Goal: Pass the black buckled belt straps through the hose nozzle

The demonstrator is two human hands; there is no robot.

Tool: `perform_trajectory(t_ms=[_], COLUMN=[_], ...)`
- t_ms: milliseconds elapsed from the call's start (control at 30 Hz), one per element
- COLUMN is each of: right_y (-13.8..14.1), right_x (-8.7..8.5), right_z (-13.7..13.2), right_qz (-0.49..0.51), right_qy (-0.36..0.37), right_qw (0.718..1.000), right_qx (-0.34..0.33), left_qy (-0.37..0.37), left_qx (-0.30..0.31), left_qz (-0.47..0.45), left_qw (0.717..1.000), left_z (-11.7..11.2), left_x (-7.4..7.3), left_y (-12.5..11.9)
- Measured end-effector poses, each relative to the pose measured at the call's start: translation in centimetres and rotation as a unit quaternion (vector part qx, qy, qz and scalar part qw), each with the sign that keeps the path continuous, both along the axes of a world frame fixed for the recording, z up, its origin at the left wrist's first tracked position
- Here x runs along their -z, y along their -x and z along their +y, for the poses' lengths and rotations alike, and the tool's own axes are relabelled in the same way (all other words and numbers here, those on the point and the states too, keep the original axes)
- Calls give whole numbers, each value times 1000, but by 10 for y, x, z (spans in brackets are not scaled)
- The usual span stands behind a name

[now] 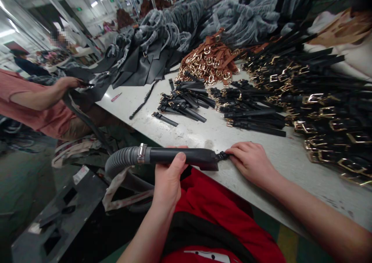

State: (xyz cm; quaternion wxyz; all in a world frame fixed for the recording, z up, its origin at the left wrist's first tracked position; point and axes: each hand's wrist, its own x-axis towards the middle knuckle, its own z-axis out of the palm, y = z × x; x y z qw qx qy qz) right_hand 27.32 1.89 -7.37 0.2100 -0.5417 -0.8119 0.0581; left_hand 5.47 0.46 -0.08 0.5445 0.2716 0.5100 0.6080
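Observation:
My left hand [171, 173] is wrapped round the black nozzle [186, 155] of a grey corrugated hose [122, 160], its thumb lying along the near side. A metal clamp [142, 153] joins hose and nozzle. Just off the nozzle's flat right end, my right hand [251, 162] pinches a short black strap [222, 156]; the strap's left end meets or enters the nozzle mouth, I cannot tell which. Beyond my hands, short black buckle straps [186, 104] lie in a loose heap on the white table [139, 96]. One such strap [164, 119] rests apart from them.
Brown straps with gold buckles [207, 59] are heaped further back. Black buckled belts [328, 119] crowd the right side. Black leather pieces [142, 67] and plastic-wrapped straps [241, 18] cover the back. A co-worker in a pink shirt [37, 100] is at the left, above a dark machine box [64, 216].

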Motion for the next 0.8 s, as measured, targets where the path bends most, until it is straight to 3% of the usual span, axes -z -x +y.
perform_trajectory(t_ms=[133,300,467,633,700,800], right_y=[-6,-6,-5,-3,-3,-2], right_x=[2,0,2,7,8,8], right_z=[13,17,16,17,17,15], right_qz=[42,70,76,78,76,77], right_qy=[33,84,90,82,74,65], right_qw=[998,994,993,993,994,994], right_qx=[-29,-21,4,28,31,43], left_qy=[-11,-14,-53,-35,-44,-61], left_qx=[15,8,26,28,12,36], left_qz=[20,63,92,86,89,95], left_qw=[1000,998,994,995,995,993], left_z=[11,15,10,6,5,3], left_x=[1,-4,-4,-4,-2,4], left_y=[-21,-15,-26,-25,-26,-33])
